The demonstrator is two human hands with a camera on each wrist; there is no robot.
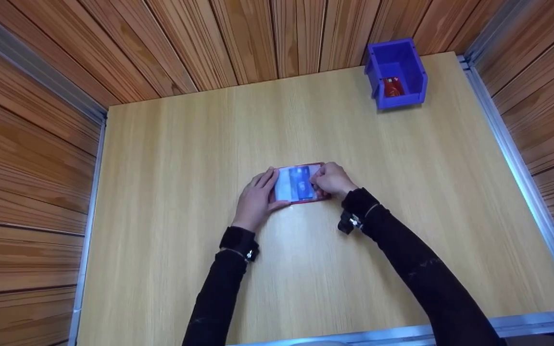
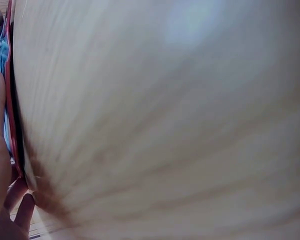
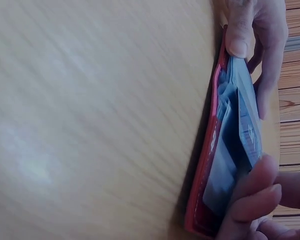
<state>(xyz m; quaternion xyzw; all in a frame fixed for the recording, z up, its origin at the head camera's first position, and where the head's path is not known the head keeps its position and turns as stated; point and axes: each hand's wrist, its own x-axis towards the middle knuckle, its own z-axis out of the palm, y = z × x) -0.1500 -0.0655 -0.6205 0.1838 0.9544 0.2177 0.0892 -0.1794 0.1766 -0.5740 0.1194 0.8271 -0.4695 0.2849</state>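
One red wallet point(image 1: 283, 185): left hand point(image 1: 254, 199) grips one end, right hand point(image 1: 333, 179) pinches the other, blue card point(image 1: 302, 183) between them.

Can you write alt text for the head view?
A left hand grips one end of a red-edged card holder on a table; the right hand, fingers curled, touches the other. A purple bin behind, to the right, holds something red.

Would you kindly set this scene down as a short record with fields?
table: pale wood
wallet: red-edged, open, pale sleeves showing
left hand: grips the wallet's left end
right hand: curled on the wallet's right end
card: blue, between the hands
bin: purple, table's far right corner
bin contents: red item
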